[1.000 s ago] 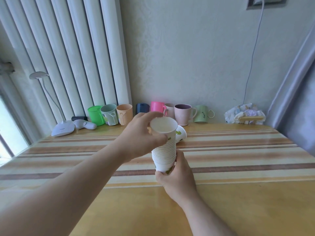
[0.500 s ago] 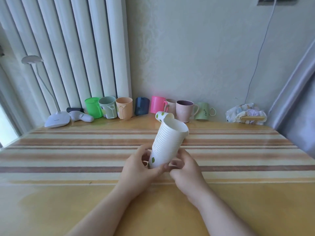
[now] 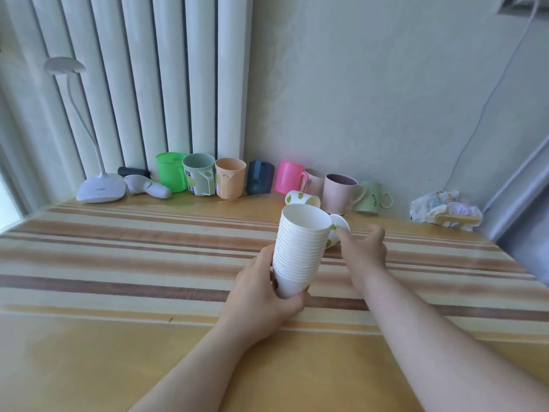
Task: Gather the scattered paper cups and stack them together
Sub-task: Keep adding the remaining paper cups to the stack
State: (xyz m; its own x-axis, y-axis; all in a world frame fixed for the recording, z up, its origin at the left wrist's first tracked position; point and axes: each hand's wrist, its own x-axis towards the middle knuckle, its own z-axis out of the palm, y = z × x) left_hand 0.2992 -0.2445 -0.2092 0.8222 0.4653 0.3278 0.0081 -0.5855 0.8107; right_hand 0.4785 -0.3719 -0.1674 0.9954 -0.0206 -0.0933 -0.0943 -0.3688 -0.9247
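A tall stack of white paper cups (image 3: 300, 248) stands nearly upright above the striped table (image 3: 133, 263), tilted slightly away from me. My left hand (image 3: 261, 295) is closed around its bottom cup. Just behind the stack, a loose paper cup with green leaves (image 3: 338, 226) lies on its side, half hidden. My right hand (image 3: 364, 254) reaches to it with fingers spread, and the index fingertip touches its rim. Another leaf-printed paper cup (image 3: 301, 199) lies on its side farther back, near the mugs.
A row of coloured mugs (image 3: 230, 181) lines the wall at the back. A white desk lamp (image 3: 99, 190) and a white handheld device (image 3: 147, 187) sit at the back left. A crumpled bag (image 3: 442, 208) lies at the back right, beside a grey curtain (image 3: 523, 209).
The stack passed from both hands to my left hand alone and stands more upright. My right hand let go and moved forward and right to the loose cup behind the stack.
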